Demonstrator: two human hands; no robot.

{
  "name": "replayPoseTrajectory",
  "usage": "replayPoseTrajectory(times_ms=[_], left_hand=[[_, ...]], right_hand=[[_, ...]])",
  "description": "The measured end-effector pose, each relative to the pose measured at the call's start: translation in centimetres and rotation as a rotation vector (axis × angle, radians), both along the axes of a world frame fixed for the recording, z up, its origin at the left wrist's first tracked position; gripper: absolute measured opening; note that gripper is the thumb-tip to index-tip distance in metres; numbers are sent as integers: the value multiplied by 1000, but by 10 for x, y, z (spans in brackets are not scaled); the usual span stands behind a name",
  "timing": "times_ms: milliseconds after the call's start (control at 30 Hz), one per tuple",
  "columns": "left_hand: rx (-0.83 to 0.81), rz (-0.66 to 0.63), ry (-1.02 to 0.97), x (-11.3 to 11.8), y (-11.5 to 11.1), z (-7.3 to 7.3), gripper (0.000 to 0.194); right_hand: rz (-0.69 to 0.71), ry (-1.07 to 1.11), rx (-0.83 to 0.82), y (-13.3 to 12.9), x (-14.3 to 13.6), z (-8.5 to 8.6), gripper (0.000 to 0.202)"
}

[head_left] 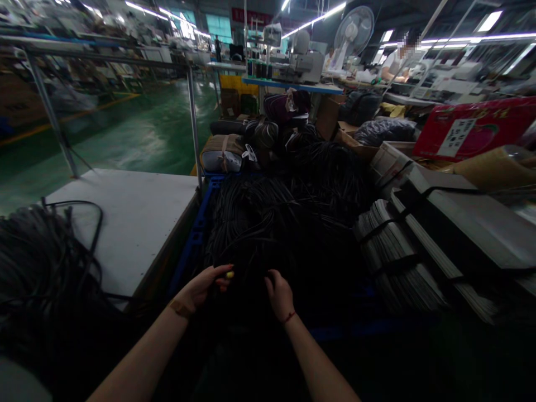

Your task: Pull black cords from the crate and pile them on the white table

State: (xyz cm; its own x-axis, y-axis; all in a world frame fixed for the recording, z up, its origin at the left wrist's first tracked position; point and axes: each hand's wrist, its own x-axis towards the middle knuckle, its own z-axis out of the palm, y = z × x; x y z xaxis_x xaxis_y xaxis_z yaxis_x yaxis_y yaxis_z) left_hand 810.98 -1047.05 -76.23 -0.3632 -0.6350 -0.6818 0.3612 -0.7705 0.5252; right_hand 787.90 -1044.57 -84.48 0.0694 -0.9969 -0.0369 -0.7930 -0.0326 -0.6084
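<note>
Black cords [237, 215] are heaped on a blue pallet [193, 237], just beyond the fingers on the far side; the nearest strands are arched mainly near to far. The left hand [201, 287] is placed in line with the heap's left strands, the right hand [281, 296] farther right; the left is judged nearer to them. Both sets of fingers are partly curled. A small yellow piece [230, 274] is noted at the left fingers; whether cord is gripped cannot be told in the dark.
</note>
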Motion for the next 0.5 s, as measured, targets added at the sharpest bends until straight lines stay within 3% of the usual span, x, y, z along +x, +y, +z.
replayPoseTrajectory(times_ms=[100, 200, 400, 500], left_hand=[[-10, -5, 4, -9, 5, -3, 22], [-22, 2, 4, -19, 15, -6, 22], [-6, 45, -9, -46, 30, -18, 16], [33, 78, 85, -70, 34, -24, 21]], right_hand=[[-136, 113, 102, -28, -11, 1, 43], [-154, 228, 227, -45, -18, 0, 31], [-44, 277, -126, -16, -33, 2, 10], [18, 262, -113, 3, -37, 9, 15]])
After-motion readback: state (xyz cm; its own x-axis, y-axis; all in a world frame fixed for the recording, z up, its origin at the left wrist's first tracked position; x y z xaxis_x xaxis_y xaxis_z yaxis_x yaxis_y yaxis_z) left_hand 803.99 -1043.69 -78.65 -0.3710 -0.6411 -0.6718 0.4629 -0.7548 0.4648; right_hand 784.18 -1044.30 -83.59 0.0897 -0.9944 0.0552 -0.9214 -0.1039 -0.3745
